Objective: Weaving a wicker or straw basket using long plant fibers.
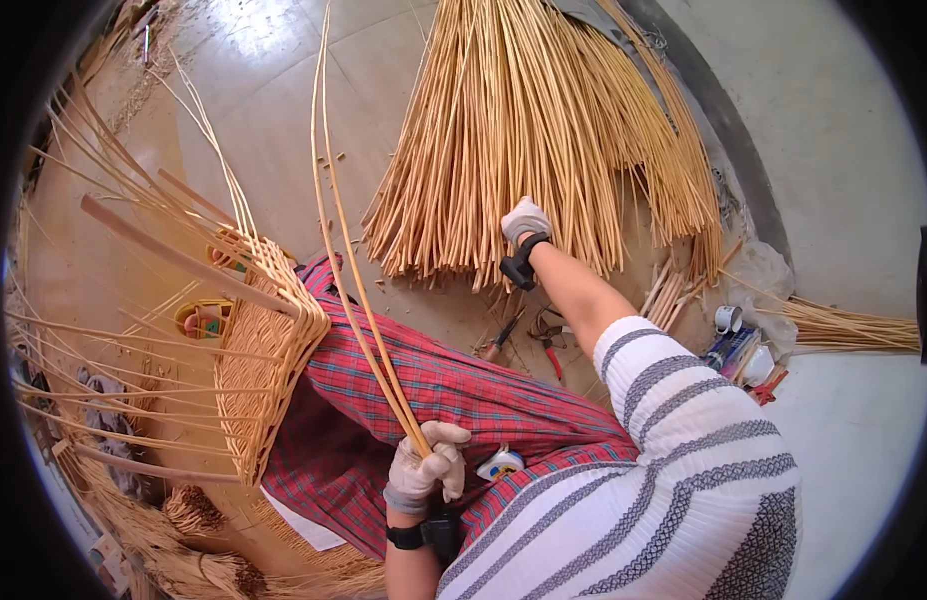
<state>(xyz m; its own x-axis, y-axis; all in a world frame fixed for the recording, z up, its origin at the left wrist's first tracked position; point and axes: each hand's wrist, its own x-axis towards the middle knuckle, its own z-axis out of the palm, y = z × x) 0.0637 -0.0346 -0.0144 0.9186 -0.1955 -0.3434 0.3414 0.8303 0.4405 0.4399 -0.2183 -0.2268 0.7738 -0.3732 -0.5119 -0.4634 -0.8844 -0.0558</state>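
Note:
My left hand (428, 465), in a pale work glove, is closed round the lower ends of long peeled wicker rods (355, 270), which rise up and away over my lap. At the front of a large bundle of wicker rods (503, 130), my gloved right hand (524, 220) is curled against the stalks; how many its fingers grip is hidden. On the left stands a partly woven wicker basket (268, 365), tipped on its side against the red plaid cloth (433, 370) over my legs, its long stakes fanning out leftward. Neither hand touches the basket.
A small tape measure (501, 464) lies on my lap. Beyond my knees are red-handled pliers (551, 355) and another hand tool (503, 335) on the floor. A white mug (727, 319) and small items stand at right. More rods (853, 325) lie by the wall; cut wicker bundles (193, 508) lie lower left.

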